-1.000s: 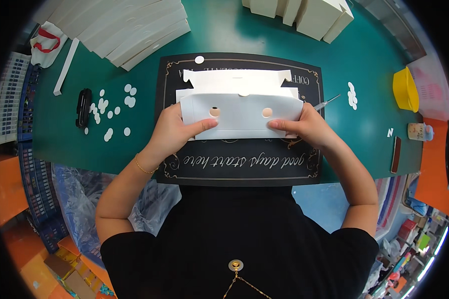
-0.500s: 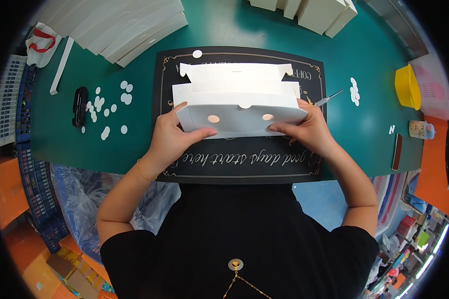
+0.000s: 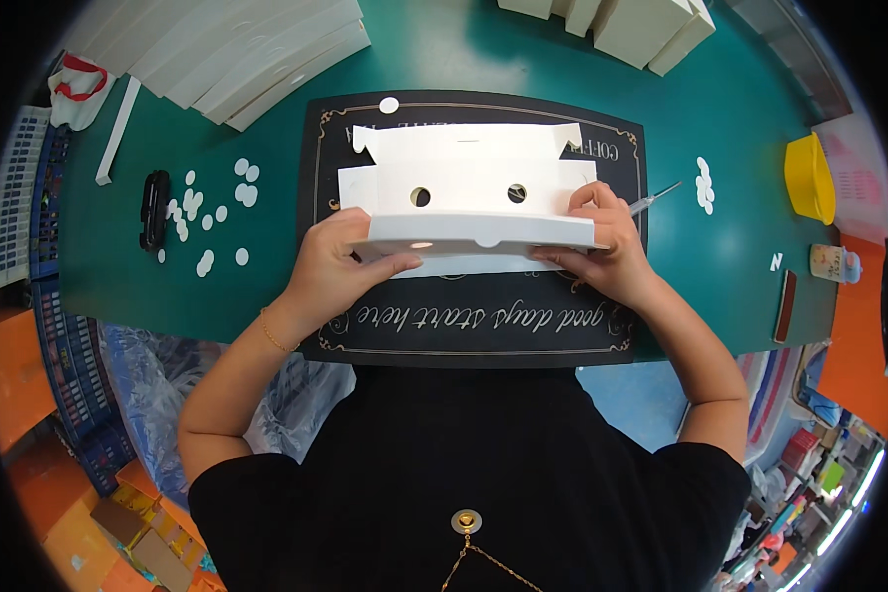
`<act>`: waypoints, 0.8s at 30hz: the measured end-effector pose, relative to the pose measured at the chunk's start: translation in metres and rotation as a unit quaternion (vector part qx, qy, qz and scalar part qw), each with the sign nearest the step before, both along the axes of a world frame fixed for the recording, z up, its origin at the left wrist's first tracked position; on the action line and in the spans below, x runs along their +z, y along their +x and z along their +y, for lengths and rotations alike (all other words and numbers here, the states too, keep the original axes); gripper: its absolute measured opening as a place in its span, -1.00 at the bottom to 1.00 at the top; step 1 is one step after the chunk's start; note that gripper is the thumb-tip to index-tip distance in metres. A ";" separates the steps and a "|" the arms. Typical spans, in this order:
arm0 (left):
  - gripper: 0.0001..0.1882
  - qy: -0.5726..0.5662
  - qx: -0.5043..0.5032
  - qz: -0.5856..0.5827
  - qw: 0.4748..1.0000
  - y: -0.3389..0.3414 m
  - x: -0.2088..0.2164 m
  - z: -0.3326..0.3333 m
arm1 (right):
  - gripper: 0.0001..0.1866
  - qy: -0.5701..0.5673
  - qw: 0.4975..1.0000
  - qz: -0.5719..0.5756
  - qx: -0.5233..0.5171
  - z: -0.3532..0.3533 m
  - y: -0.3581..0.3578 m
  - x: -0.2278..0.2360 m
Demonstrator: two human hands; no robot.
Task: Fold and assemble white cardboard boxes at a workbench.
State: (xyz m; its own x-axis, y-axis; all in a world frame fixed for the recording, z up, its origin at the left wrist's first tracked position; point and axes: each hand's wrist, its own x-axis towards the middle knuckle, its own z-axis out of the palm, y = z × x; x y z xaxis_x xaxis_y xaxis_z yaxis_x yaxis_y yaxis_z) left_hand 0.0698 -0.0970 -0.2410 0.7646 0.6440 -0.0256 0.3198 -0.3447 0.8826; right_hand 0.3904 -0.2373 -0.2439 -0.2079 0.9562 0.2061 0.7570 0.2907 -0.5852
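Observation:
A white cardboard box (image 3: 470, 230), partly folded, lies across the black printed mat (image 3: 464, 342). Its inner face shows two round holes, and a flap with notched corners sticks out at the far side. My left hand (image 3: 343, 255) grips the left end of the near wall, thumb on the near face. At the right end my right hand (image 3: 607, 242) pinches the same wall, thumb in front and fingers curled over behind. A slim pen-like tool (image 3: 653, 198) with a thin pointed tip lies just beyond my right hand, partly covered by it.
White paper discs (image 3: 195, 205) are scattered at the left beside a black stapler-like tool (image 3: 154, 210). Another small pile of discs (image 3: 703, 185) lies at the right. Stacked white boxes (image 3: 257, 59) stand far left, more boxes (image 3: 651, 30) far right. A yellow container (image 3: 809, 178) sits at the right edge.
The near wall of the box has tipped up and away from me, uncovering the two holes in the inner face. My right hand's fingers have come up over its top edge.

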 end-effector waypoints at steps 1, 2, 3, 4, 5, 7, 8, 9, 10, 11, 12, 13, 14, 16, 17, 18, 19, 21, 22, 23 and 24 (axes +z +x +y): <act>-0.69 0.105 -0.041 0.027 0.993 -0.002 0.004 0.002 | -0.67 0.022 1.000 -0.001 -0.006 -0.003 -0.001 -0.002; -0.69 0.102 -0.042 0.028 0.993 -0.004 0.005 0.004 | -0.66 0.043 0.999 -0.003 -0.012 -0.005 -0.003 -0.003; -0.70 0.158 -0.077 0.002 0.985 -0.005 0.005 0.007 | -0.66 0.040 0.999 -0.002 -0.014 -0.009 -0.004 0.001; -0.70 0.213 -0.108 -0.022 0.971 -0.006 0.005 0.008 | -0.64 0.055 0.998 -0.037 0.001 -0.010 -0.007 0.007; -0.70 0.210 -0.106 -0.020 0.972 -0.006 0.005 0.008 | -0.62 0.070 0.995 -0.073 0.015 -0.012 -0.009 0.010; -0.72 0.288 -0.186 -0.032 0.939 -0.003 0.005 0.010 | -0.59 0.082 0.992 -0.092 0.026 -0.016 -0.008 0.008; -0.72 0.287 -0.188 -0.032 0.939 -0.003 0.004 0.011 | -0.56 0.095 0.988 -0.113 0.036 -0.016 -0.008 0.007; -0.73 0.298 -0.209 -0.027 0.931 -0.004 0.004 0.013 | -0.56 0.094 0.989 -0.112 0.034 -0.016 -0.008 0.007; -0.73 0.309 -0.230 -0.023 0.923 -0.004 0.004 0.015 | -0.57 0.100 0.985 -0.139 0.038 -0.017 -0.008 0.007; -0.73 0.308 -0.233 -0.025 0.922 -0.003 0.003 0.017 | -0.57 0.106 0.980 -0.165 0.042 -0.017 -0.009 0.007; -0.69 0.316 -0.255 -0.014 0.914 -0.003 0.002 0.019 | -0.58 0.111 0.974 -0.191 0.047 -0.017 -0.008 0.007; -0.65 0.323 -0.277 -0.003 0.905 -0.003 0.001 0.019 | -0.51 0.088 0.973 -0.207 0.059 -0.018 -0.007 0.008; -0.60 0.331 -0.298 0.007 0.896 -0.003 0.000 0.020 | -0.51 0.086 0.973 -0.207 0.058 -0.019 -0.005 0.009; -0.56 0.322 -0.301 0.036 0.897 -0.004 0.006 0.019 | -0.36 0.053 0.959 -0.257 0.111 -0.020 -0.001 0.012; -0.51 0.316 -0.304 0.066 0.896 -0.005 0.009 0.018 | -0.36 0.051 0.959 -0.256 0.111 -0.022 -0.001 0.014; -0.51 0.315 -0.305 0.065 0.897 -0.007 0.009 0.016 | -0.27 0.016 0.952 -0.281 0.119 -0.024 -0.003 0.018; -0.47 0.303 -0.299 0.082 0.901 -0.009 0.011 0.015 | -0.17 -0.017 0.944 -0.305 0.126 -0.026 -0.006 0.021; -0.42 0.292 -0.294 0.099 0.905 -0.011 0.012 0.012 | -0.12 -0.073 0.956 -0.259 0.115 -0.028 -0.011 0.030; -0.41 0.290 -0.288 0.100 0.907 -0.011 0.012 0.012 | -0.06 -0.125 0.964 -0.213 0.103 -0.028 -0.012 0.034; -0.40 0.289 -0.281 0.102 0.909 -0.011 0.012 0.012 | -0.06 -0.122 0.964 -0.215 0.102 -0.030 -0.012 0.032; -0.40 0.294 -0.280 0.102 0.908 -0.010 0.012 0.013 | -0.04 -0.101 0.962 -0.232 0.100 -0.032 -0.012 0.027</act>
State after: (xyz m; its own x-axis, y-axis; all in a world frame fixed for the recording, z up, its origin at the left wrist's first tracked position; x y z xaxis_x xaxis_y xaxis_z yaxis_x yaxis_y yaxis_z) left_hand 0.0600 -0.0838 -0.2289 0.9943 0.1045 0.0203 0.0853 -0.8962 0.4353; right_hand 0.3785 -0.2697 -0.2173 -0.4161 0.8987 -0.1386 0.8915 0.3732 -0.2568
